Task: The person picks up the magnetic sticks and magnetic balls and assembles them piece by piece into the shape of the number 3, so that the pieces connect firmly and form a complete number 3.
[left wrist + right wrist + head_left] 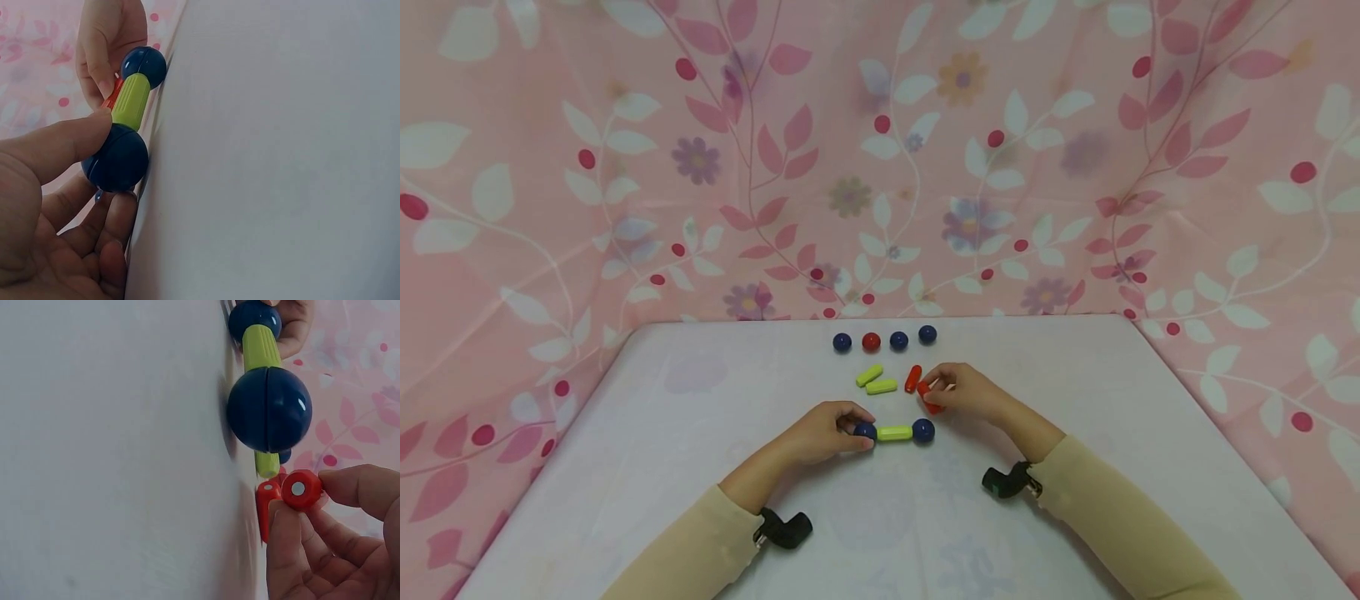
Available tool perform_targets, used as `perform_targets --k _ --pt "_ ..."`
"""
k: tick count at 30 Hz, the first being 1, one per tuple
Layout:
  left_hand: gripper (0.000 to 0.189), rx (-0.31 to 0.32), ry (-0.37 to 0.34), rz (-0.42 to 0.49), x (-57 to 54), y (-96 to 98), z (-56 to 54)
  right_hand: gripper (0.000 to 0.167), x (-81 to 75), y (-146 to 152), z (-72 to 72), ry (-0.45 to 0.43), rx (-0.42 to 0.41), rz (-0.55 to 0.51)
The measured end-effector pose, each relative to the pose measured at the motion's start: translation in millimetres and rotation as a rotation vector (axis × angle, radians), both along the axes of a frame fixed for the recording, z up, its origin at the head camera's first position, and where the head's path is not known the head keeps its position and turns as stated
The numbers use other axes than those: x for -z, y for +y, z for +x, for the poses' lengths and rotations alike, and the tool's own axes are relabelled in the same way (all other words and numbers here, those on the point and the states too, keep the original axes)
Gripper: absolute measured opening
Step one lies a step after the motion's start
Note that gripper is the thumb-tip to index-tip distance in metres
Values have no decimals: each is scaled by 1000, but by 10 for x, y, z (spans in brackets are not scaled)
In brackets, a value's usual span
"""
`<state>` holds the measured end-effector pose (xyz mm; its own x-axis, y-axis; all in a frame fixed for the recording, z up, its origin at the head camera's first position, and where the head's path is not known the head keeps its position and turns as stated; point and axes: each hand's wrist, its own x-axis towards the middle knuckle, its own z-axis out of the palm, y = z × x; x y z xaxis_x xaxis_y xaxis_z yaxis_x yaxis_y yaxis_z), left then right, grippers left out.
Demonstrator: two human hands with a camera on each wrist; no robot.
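Pinching a glossy blue ball (119,162) in our left grip (822,433), we seemingly steady the joined lime ribbed bar (895,433) on the white desk (700,450); our right grip (968,393) pinches a red faceted bar (298,489) farther right.

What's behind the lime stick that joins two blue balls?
Head view: two loose lime sticks, a red stick, then four balls in a row. The tabletop strip the joined stick covers is hidden.
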<state>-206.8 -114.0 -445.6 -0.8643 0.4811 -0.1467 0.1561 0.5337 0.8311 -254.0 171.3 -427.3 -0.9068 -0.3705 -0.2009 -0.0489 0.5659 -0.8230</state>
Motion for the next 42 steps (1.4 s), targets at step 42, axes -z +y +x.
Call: perform_targets --k 42 --pt "34 -23 -14 11 27 24 15 29 81 -143 60 -179 144 -54"
